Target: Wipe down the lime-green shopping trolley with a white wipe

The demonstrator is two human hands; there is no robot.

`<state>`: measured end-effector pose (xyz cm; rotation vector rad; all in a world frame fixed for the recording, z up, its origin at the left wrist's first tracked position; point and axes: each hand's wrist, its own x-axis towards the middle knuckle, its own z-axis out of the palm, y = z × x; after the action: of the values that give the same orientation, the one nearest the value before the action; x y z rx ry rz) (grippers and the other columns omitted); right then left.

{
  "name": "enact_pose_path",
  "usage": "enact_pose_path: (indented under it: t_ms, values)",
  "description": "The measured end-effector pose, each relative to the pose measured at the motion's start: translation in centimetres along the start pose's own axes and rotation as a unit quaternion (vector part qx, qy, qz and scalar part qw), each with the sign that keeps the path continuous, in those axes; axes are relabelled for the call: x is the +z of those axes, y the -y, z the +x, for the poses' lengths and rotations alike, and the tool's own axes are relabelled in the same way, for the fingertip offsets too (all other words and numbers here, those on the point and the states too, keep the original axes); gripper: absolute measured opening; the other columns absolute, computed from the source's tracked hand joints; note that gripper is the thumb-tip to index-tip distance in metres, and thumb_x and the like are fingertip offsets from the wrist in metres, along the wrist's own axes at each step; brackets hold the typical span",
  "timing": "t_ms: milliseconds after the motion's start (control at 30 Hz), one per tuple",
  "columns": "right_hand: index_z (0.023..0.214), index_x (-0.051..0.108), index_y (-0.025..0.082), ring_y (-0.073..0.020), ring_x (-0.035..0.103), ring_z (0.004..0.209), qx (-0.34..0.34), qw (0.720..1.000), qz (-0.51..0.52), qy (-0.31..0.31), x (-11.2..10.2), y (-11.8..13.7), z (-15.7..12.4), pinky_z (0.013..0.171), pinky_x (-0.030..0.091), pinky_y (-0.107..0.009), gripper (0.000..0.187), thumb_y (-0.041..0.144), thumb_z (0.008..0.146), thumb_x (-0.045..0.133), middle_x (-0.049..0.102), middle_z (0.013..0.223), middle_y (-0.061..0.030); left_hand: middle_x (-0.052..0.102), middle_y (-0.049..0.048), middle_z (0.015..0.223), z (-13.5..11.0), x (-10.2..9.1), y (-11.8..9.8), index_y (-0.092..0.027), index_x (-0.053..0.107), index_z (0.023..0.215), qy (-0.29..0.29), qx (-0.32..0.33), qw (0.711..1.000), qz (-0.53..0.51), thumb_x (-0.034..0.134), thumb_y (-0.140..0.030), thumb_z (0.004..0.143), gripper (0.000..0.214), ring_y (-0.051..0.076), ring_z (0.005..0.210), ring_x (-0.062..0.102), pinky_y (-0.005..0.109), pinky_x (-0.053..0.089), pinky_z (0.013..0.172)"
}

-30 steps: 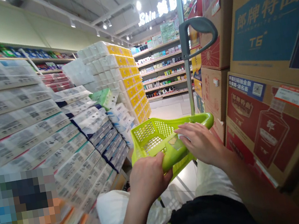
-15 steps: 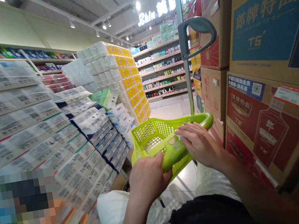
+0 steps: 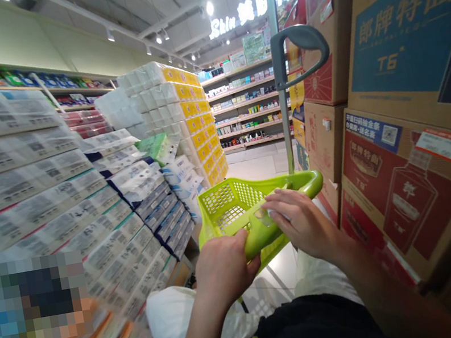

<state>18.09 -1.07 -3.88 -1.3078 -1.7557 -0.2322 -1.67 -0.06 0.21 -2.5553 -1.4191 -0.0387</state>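
On the left there stand high stacks of white plastic-wrapped packs with grey print [image 3: 19, 154]. Behind them rises a tall pile of white and yellow paper packs [image 3: 192, 122], and near it lies a green and white soft pack [image 3: 159, 148]. On the right, brown cardboard boxes with blue and red printed panels [image 3: 396, 36] are piled up. At the back, pale shelves [image 3: 255, 141] carry many small goods [image 3: 256, 109], below glowing white sign letters [image 3: 246, 12]

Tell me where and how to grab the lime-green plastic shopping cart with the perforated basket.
Probably best by the thick, rounded lime-green plastic push bar, from the near side, palms down: it runs across the cart's near edge, toward the wearer. The bare left hand grips it there; the bare right hand lies over it further right.
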Motion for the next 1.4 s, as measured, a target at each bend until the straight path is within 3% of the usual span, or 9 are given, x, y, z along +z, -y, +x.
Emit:
enact_pose_path:
  t_ms: [100, 267, 467, 667, 867, 1033, 1267, 1400]
  values:
    - [0.110, 0.073, 0.025, -0.0229, 0.063, 0.115, -0.018, 0.999, 0.024, 0.014, -0.1, 0.2, 0.1, 0.106, 0.046, -0.045, 0.026, 0.021, 0.095, 0.051, 0.073, 0.117, -0.0048, 0.073, 0.0083, 0.082, 0.0, 0.0, 0.0, -0.024, 0.066, 0.096, -0.005, 0.002, 1.000, 0.000, 0.051, -0.041, 0.085, 0.025, 0.030, 0.083, 0.071, 0.038, 0.052, 0.072]
    - [0.105, 0.074, 0.023, -0.0251, 0.066, 0.110, 0.046, 0.999, -0.017, -0.011, -0.2, -1.0, 0.6, 0.103, 0.048, -0.047, 0.027, 0.019, 0.094, 0.050, 0.075, 0.112, -0.0076, 0.074, 0.0081, 0.081, 0.0, 0.1, 0.1, -0.024, 0.066, 0.095, -0.007, 0.001, 1.000, 0.000, 0.052, -0.042, 0.084, 0.025, 0.031, 0.084, 0.071, 0.039, 0.052, 0.072]
    - [0.108, 0.073, 0.024, -0.0240, 0.063, 0.116, -0.018, 1.000, 0.011, 0.011, -0.1, -0.1, 0.1, 0.107, 0.046, -0.046, 0.027, 0.019, 0.094, 0.052, 0.073, 0.117, -0.0057, 0.074, 0.0081, 0.081, -0.1, 0.0, 0.1, -0.024, 0.066, 0.097, -0.007, 0.004, 1.000, 0.003, 0.051, -0.042, 0.085, 0.026, 0.031, 0.082, 0.071, 0.039, 0.052, 0.071]
    - [0.106, 0.074, 0.023, -0.0270, 0.065, 0.113, 0.036, 0.999, -0.006, 0.004, -0.3, -0.7, 0.5, 0.103, 0.048, -0.050, 0.027, 0.019, 0.092, 0.052, 0.075, 0.114, -0.0068, 0.074, 0.0076, 0.081, 0.0, 0.0, 0.0, -0.024, 0.066, 0.096, -0.010, 0.001, 1.000, 0.001, 0.052, -0.043, 0.084, 0.025, 0.031, 0.084, 0.072, 0.039, 0.052, 0.072]
    - [0.107, 0.073, 0.024, -0.0232, 0.065, 0.112, -0.013, 1.000, 0.008, 0.019, -0.4, -0.3, 0.2, 0.106, 0.046, -0.045, 0.026, 0.020, 0.093, 0.051, 0.073, 0.117, -0.0054, 0.073, 0.0078, 0.082, -0.1, 0.0, 0.1, -0.024, 0.065, 0.094, -0.004, 0.002, 1.000, 0.003, 0.052, -0.042, 0.084, 0.024, 0.030, 0.083, 0.071, 0.039, 0.052, 0.072]
    - [0.105, 0.074, 0.023, -0.0247, 0.066, 0.110, 0.039, 0.999, -0.006, 0.005, -0.3, -0.6, 0.7, 0.102, 0.048, -0.046, 0.027, 0.020, 0.093, 0.051, 0.075, 0.112, -0.0066, 0.073, 0.0090, 0.083, 0.0, -0.2, -0.1, -0.024, 0.065, 0.096, 0.006, -0.006, 1.000, -0.002, 0.052, -0.043, 0.085, 0.025, 0.031, 0.085, 0.071, 0.039, 0.052, 0.074]
    - [0.108, 0.073, 0.026, -0.0223, 0.065, 0.111, -0.018, 0.999, 0.013, 0.028, -0.3, 0.8, 0.5, 0.105, 0.047, -0.044, 0.025, 0.021, 0.093, 0.053, 0.074, 0.116, -0.0048, 0.073, 0.0086, 0.082, -0.1, -0.1, 0.1, -0.023, 0.065, 0.096, -0.006, 0.011, 1.000, 0.001, 0.051, -0.040, 0.085, 0.025, 0.031, 0.083, 0.071, 0.039, 0.051, 0.071]
    - [0.105, 0.074, 0.024, -0.0227, 0.068, 0.106, 0.037, 0.999, -0.017, 0.031, -0.6, -0.5, 1.4, 0.099, 0.051, -0.043, 0.025, 0.020, 0.093, 0.052, 0.075, 0.112, -0.0059, 0.073, 0.0083, 0.081, -0.1, 0.0, 0.1, -0.024, 0.065, 0.096, -0.010, 0.006, 1.000, 0.002, 0.051, -0.042, 0.085, 0.025, 0.031, 0.083, 0.071, 0.039, 0.052, 0.071]
